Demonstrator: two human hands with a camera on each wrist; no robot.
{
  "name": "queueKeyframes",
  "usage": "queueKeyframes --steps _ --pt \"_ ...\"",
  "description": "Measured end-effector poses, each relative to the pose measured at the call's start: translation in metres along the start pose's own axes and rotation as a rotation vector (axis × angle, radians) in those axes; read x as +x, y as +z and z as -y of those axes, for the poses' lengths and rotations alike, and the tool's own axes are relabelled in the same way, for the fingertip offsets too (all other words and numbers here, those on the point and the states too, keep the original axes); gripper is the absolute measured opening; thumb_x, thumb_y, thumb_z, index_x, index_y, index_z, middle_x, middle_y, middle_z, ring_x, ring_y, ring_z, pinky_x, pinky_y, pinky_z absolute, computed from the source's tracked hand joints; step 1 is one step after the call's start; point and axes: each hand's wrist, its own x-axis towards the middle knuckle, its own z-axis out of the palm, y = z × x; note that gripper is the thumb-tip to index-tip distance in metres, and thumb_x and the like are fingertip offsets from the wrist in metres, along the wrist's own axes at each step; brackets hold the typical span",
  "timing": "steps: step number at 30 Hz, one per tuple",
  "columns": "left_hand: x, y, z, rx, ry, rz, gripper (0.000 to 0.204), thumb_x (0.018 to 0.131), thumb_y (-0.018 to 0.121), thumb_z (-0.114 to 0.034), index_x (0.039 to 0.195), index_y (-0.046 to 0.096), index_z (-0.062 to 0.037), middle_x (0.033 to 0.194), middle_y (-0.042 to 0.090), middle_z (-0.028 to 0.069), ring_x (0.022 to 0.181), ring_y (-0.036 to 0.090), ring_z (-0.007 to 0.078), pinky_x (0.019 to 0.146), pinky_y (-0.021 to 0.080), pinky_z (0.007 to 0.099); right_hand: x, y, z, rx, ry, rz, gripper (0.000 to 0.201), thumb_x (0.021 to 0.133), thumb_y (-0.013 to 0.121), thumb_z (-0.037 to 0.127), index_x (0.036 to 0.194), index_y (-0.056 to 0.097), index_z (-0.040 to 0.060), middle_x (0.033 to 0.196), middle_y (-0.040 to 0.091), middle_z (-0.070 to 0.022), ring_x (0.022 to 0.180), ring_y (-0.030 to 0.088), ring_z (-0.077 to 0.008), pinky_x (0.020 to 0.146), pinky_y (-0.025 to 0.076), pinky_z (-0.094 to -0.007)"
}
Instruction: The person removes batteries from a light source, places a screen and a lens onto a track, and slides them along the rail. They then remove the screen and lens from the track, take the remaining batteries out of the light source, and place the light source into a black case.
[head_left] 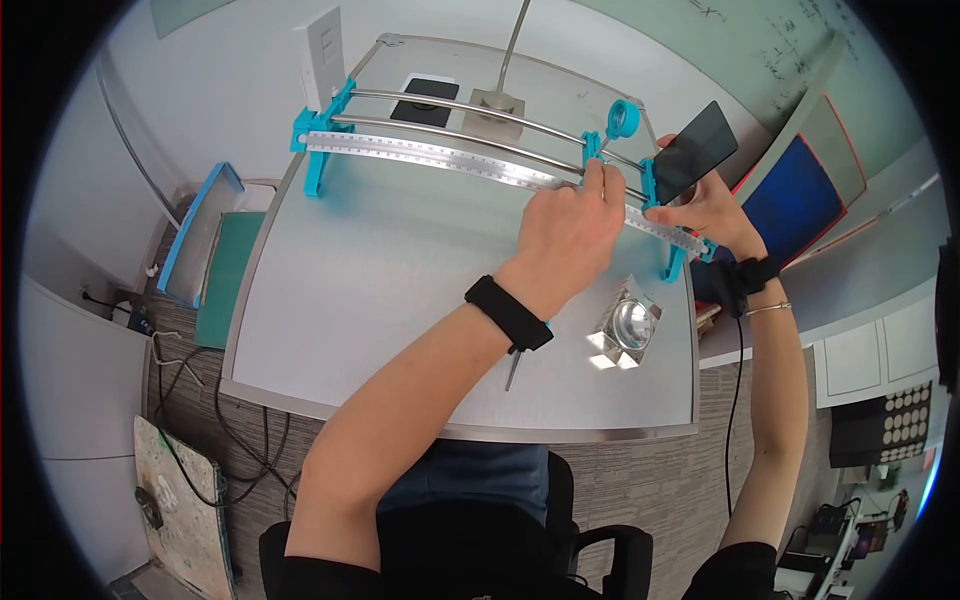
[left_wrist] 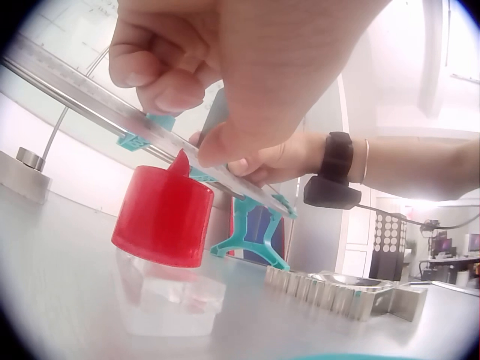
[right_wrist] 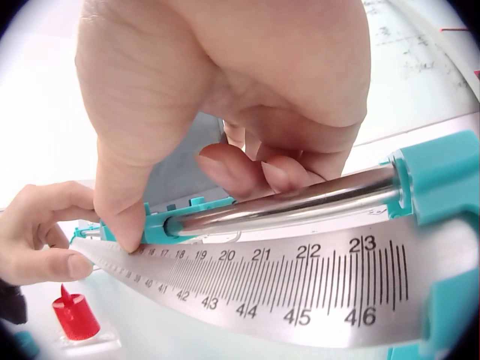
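Note:
A ruled optical bench, with a metal ruler (head_left: 440,155) and two steel rods, stands on teal supports. My left hand (head_left: 575,235) pinches the teal slider under a round teal lens holder (head_left: 623,118). Farther right, my right hand (head_left: 715,215) grips the teal slider (right_wrist: 157,225) of a dark rectangular plate (head_left: 697,152), thumb on the near side and fingers behind. The plate stands tilted in the head view. A white plate (head_left: 322,55) sits upright at the bench's left end. Below my left hand is a red candle-shaped piece (left_wrist: 163,217) on a clear block (left_wrist: 169,296).
A shiny block with a round dish (head_left: 632,322) lies on the table (head_left: 400,330) near the right side. Behind the bench are a square metal stand base (head_left: 497,112) and a black-and-white pad (head_left: 425,100). A thin rod (head_left: 515,372) shows by my left wrist.

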Motion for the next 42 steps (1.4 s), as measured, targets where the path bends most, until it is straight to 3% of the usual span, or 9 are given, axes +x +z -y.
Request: queueKeyframes --steps 9,17,20,27,42 --pt "0.005 0.001 -0.005 -0.08 -0.015 0.065 0.034 0.078 0.068 -0.007 0.108 0.058 0.0048 0.109 0.07 0.0157 0.054 0.067 0.0257 0.05 0.053 0.0365 -0.002 0.002 0.003 0.032 0.012 0.003 0.098 0.067 0.097 0.024 0.147 0.044 0.0073 0.126 0.054 -0.0068 0.106 0.053 -0.0156 0.078 0.046 -0.0287" --pt "0.012 0.009 -0.022 -0.048 0.009 0.085 0.028 0.079 0.067 -0.008 0.103 0.058 0.003 0.094 0.066 0.0126 0.056 0.069 0.0258 0.048 0.052 0.0358 0.0 -0.001 0.0 0.026 0.01 0.011 0.094 0.068 0.096 0.02 0.146 0.046 0.0074 0.127 0.054 -0.0046 0.109 0.054 -0.0154 0.08 0.048 -0.0298" --pt "0.011 0.01 -0.022 -0.058 0.013 0.06 0.028 0.079 0.067 -0.008 0.102 0.057 0.0034 0.095 0.066 0.013 0.056 0.069 0.0257 0.049 0.052 0.0356 0.001 0.001 -0.004 0.04 -0.046 -0.002 0.093 0.068 0.095 0.019 0.146 0.045 0.0073 0.128 0.053 -0.0056 0.109 0.053 -0.0156 0.08 0.049 -0.0305" --pt "0.011 0.009 -0.023 -0.053 0.018 0.076 0.029 0.079 0.067 -0.007 0.104 0.057 0.004 0.096 0.066 0.0132 0.056 0.069 0.0253 0.049 0.052 0.0356 -0.001 0.0 0.007 0.007 0.026 0.017 0.095 0.068 0.095 0.017 0.147 0.044 0.0066 0.128 0.052 -0.0077 0.109 0.053 -0.0165 0.082 0.049 -0.0312" --pt "0.007 0.009 -0.016 -0.014 0.012 0.066 0.039 0.077 0.067 -0.007 0.112 0.057 0.0048 0.11 0.068 0.016 0.056 0.069 0.0242 0.05 0.053 0.035 -0.012 -0.016 -0.013 0.016 -0.01 -0.007 0.093 0.067 0.097 0.018 0.145 0.046 0.0089 0.115 0.056 0.0035 0.1 0.05 -0.0095 0.083 0.042 -0.0257"
